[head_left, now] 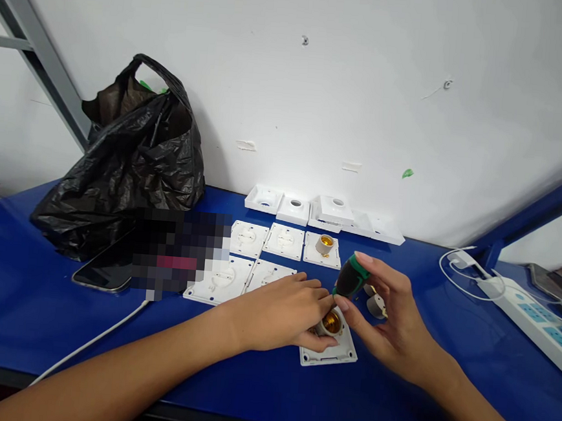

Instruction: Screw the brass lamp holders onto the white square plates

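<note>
My right hand [392, 320] grips a screwdriver [352, 276] by its green and black handle, tilted over a lamp socket. That lamp socket [332, 323], with a brass-coloured threaded inside, sits on a square white base plate [330, 355]. The fingers of my left hand [285, 311] are closed around the socket's left side, with the thumb low against it. The screwdriver's tip is hidden behind my left fingers. Close behind my right hand lie loose lamp sockets [376, 305], partly covered by the fingers. Another base plate [316, 255] carries a lamp socket [325, 244] farther back.
Several white base plates [246, 237] lie left of centre on the blue table [247, 389]. White square covers [293, 208] line the wall. At left are a black plastic bag [144, 154], a phone [104, 268] and a white cable [95, 340]; a power strip [530, 314] is at right.
</note>
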A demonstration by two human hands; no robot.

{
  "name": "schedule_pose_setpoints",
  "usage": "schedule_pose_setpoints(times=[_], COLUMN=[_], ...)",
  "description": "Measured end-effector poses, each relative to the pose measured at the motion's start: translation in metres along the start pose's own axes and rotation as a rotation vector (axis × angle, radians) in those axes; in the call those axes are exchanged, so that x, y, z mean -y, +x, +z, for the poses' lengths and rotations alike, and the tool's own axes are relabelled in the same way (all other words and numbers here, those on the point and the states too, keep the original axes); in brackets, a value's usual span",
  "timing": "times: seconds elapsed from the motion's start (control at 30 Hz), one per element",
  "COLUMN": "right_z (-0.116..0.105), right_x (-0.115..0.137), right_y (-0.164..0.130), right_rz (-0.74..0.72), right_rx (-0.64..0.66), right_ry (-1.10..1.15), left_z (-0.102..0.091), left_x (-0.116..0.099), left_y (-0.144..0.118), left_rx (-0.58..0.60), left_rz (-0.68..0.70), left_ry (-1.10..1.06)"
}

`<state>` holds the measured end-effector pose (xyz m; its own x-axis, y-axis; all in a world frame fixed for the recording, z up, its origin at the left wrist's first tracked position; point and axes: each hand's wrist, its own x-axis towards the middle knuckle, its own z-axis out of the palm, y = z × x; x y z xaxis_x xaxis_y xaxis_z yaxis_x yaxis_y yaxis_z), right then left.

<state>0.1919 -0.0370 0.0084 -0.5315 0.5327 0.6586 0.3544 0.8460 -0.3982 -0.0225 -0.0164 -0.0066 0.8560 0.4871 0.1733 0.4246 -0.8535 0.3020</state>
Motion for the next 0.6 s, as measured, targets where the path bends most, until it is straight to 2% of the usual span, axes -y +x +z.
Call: schedule_pose_setpoints(times=[0.6], right_z=[0.0001], right_x=[-0.0012], right_y=[-0.0027], right_rz=[0.018], right_rx=[0.004], right_ry=[-0.003], left_z=[0.0034], left_x=[0.0006], left_y=[-0.0004], left_rx=[-0.045], left_rz=[0.021], left_ry=[0.014])
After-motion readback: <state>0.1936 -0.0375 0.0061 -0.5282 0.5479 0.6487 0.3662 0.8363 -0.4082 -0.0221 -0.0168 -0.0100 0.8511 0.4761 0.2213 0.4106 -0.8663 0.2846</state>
